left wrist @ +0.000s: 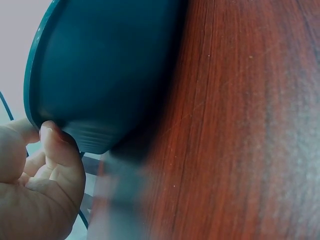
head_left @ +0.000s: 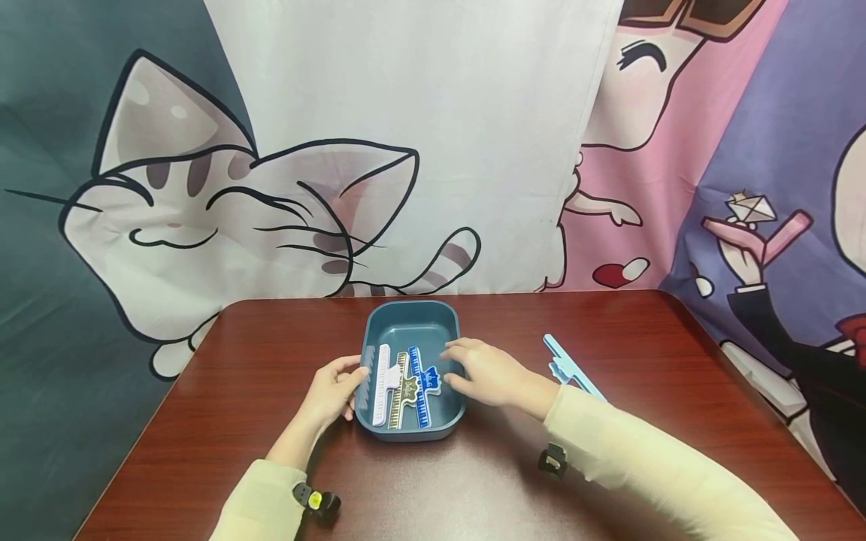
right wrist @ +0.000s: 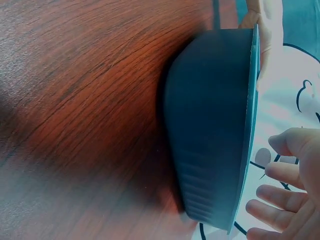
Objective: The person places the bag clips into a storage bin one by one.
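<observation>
A blue-grey plastic bin (head_left: 433, 433) sits on the table, its outer wall (left wrist: 100, 65) filling much of the left wrist view. My left hand (head_left: 330, 392) pinches the bin's left rim between thumb and fingers. Three ruler-edged clips lie side by side inside: a white one (head_left: 381, 391), a gold-olive one (head_left: 399, 391) and a blue one (head_left: 421, 391). Over the right rim hovers my right hand (head_left: 489, 372), its fingers spread and holding nothing; the right wrist view shows the fingers (right wrist: 282, 197) apart from the bin.
A light blue clip (head_left: 571, 364) lies on the brown wooden table (head_left: 528, 466) to the right, partly hidden behind the right sleeve. Behind the table hangs a cartoon-printed cloth (head_left: 473, 113). Each wrist wears a small black camera (head_left: 553, 460).
</observation>
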### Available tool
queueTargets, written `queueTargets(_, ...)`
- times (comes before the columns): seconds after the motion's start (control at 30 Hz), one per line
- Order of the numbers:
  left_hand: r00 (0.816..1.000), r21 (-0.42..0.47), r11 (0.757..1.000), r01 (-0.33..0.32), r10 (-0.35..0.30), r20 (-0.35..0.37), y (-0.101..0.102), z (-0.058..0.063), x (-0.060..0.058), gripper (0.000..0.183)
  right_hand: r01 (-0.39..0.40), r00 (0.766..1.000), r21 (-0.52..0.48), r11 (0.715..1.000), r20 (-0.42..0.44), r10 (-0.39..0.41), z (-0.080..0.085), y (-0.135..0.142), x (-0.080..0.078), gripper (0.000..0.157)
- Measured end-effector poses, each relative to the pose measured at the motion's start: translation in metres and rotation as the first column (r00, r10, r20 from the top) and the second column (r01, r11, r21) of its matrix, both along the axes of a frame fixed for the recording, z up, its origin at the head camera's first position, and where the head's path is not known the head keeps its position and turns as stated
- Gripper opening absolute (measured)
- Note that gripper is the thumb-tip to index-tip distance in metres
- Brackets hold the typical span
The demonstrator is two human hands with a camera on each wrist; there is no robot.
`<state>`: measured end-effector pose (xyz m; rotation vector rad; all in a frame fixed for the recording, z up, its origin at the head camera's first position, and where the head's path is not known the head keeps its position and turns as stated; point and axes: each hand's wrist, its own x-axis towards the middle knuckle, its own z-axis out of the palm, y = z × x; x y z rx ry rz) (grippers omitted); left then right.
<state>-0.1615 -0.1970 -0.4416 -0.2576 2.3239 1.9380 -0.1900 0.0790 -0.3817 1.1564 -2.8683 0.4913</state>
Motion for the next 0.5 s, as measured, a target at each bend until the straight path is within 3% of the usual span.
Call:
queueTargets(0.23,1.000,0.001,1.000,0.012,-0.012,-0.010,0.000,0.003,0.002,0.046,0.017,1.000,0.001,1.000,0.017,-0.017,-0.001,0.005,0.001,0.038)
queueTargets(0.5,1.000,0.003,1.000,0.014,-0.014,0.003,0.005,0.021,0.009,0.043,0.026,1.000,-0.014,1.000,-0.003,-0.026,-0.001,0.012,0.005,0.040)
